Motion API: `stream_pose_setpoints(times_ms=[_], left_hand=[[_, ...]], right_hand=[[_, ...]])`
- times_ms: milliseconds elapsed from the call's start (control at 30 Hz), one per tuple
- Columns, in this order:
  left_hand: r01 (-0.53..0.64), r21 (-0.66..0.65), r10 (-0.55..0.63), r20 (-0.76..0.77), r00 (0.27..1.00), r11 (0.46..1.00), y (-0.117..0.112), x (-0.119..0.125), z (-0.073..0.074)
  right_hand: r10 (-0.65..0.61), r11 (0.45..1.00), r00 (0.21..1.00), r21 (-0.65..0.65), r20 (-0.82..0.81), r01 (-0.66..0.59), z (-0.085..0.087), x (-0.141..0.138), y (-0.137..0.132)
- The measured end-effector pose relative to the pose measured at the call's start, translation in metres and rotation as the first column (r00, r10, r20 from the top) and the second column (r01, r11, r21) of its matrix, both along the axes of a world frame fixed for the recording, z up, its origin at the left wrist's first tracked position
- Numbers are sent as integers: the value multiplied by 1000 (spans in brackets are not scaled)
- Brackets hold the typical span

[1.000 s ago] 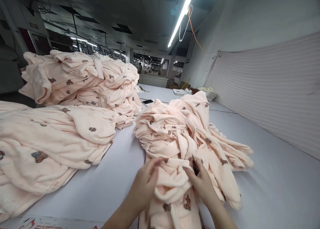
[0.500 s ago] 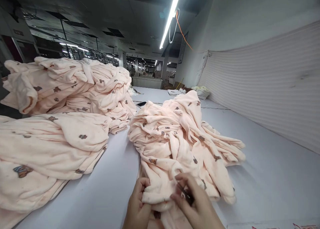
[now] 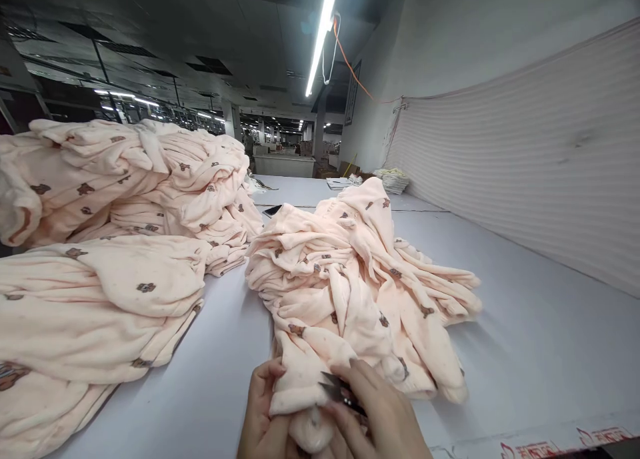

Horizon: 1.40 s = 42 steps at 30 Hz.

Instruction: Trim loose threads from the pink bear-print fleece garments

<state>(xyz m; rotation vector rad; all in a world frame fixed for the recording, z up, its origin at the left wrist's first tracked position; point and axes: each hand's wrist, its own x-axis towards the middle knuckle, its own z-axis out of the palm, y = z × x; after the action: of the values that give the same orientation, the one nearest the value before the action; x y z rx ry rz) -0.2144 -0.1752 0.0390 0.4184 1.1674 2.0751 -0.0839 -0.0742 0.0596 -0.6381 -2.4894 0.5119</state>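
Note:
A pale pink fleece garment (image 3: 320,299) with small brown printed figures lies bunched on the table in front of me. My left hand (image 3: 263,405) pinches the near hem of it between thumb and fingers. Dark thread snips (image 3: 340,391) sit in my right hand (image 3: 377,409), their blades parted and pointing left across the hem. The lower part of the snips is hidden by my fingers. A rounded fold of the same fleece bulges out below the hem, between both hands.
Big heaps of the same pink fleece (image 3: 120,185) fill the left side of the white table (image 3: 525,325). A phone (image 3: 273,211) lies behind the garment. Papers (image 3: 343,182) and a stack of folded cloth (image 3: 393,180) stand farther back, beside a quilted wall covering (image 3: 525,152).
The snips have turned so that their parted blades now show plainly at the hem. My left hand keeps its pinch. The whole view has shifted slightly to the right.

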Motion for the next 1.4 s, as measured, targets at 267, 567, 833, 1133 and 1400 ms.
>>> stream_pose_setpoints(times_ms=[267, 567, 833, 1133, 1400], left_hand=[[317, -160, -346, -215, 913, 935, 11, -15, 8], [486, 237, -536, 486, 690, 841, 21, -16, 10], [486, 297, -567, 509, 648, 822, 26, -13, 12], [514, 270, -578, 460, 674, 814, 25, -12, 13], [556, 210, -592, 361, 720, 804, 33, -10, 18]], right_hand=[[-129, 992, 979, -36, -156, 125, -8, -21, 24], [-54, 977, 980, -212, -194, 12, -3, -11, 24], [-68, 968, 986, -247, -152, 29, 5, -14, 23], [-43, 978, 985, -211, -168, 7, 0, -2, 28], [-85, 961, 991, 257, -99, 108, 1, 0, 23]])
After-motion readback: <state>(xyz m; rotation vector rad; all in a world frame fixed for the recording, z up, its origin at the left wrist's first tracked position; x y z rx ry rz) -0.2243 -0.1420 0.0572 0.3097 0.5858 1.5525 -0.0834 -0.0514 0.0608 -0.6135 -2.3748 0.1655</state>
